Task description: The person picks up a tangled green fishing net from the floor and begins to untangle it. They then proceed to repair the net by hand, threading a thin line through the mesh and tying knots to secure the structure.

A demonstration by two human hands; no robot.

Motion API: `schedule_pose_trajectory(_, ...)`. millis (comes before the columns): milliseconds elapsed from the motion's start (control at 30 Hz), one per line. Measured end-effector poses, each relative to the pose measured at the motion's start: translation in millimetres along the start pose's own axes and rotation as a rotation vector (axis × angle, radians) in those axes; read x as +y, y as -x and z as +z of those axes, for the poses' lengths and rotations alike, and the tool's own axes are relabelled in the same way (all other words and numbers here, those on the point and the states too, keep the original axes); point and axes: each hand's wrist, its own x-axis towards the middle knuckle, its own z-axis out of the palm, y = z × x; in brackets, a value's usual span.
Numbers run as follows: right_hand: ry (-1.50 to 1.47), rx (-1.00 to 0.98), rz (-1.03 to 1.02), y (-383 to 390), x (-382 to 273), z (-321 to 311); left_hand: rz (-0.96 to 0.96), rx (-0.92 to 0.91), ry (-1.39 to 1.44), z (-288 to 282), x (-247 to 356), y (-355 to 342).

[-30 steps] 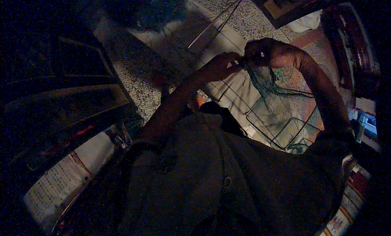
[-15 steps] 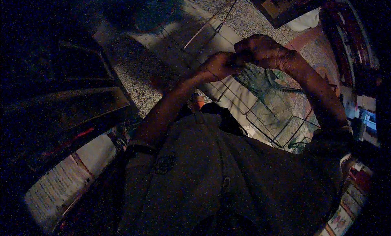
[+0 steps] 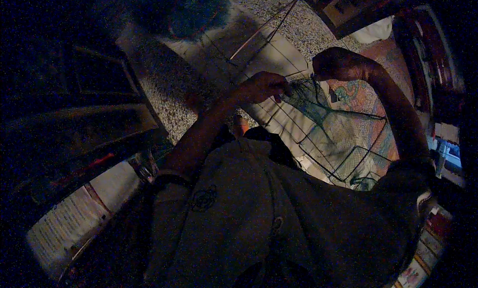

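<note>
The scene is dim. A dark green mesh net (image 3: pixel 316 106) hangs between my hands and spreads down to the right over a thin dark wire frame (image 3: pixel 311 148). My left hand (image 3: pixel 266 86) pinches the net's upper left edge, its fingertips closed on the mesh. A short gap away, my right hand (image 3: pixel 338 64) is curled with the fingers pressed together, and a strand of the net runs up to them. Shadow hides the right fingertips. Thin rods of the frame (image 3: pixel 264 32) also reach away beyond my left hand, with pale sheeting beneath.
Speckled flooring (image 3: pixel 174 109) shows on the left and at the far side. Dark wooden furniture (image 3: pixel 353 12) stands far right, near a white bag (image 3: pixel 376 32). A patterned mat (image 3: pixel 386 106) lies right. A printed sheet (image 3: pixel 74 223) is at the lower left, a dark bluish mass (image 3: pixel 191 14) at the top.
My hands were together and have moved apart, the right one going right. The net now stretches visibly between them. My left hand has come slightly down.
</note>
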Motion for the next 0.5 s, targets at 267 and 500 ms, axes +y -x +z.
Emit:
schedule_pose_trajectory(267, -0.056, 0.149, 0.099, -13, -30, 20, -0.042, 0.047, -0.040, 9, 35, 2)
schedule_pose_trajectory(500, 0.056, 0.439, -0.091, -13, -32, 40, -0.027, 0.092, 0.014, 14, 34, 5)
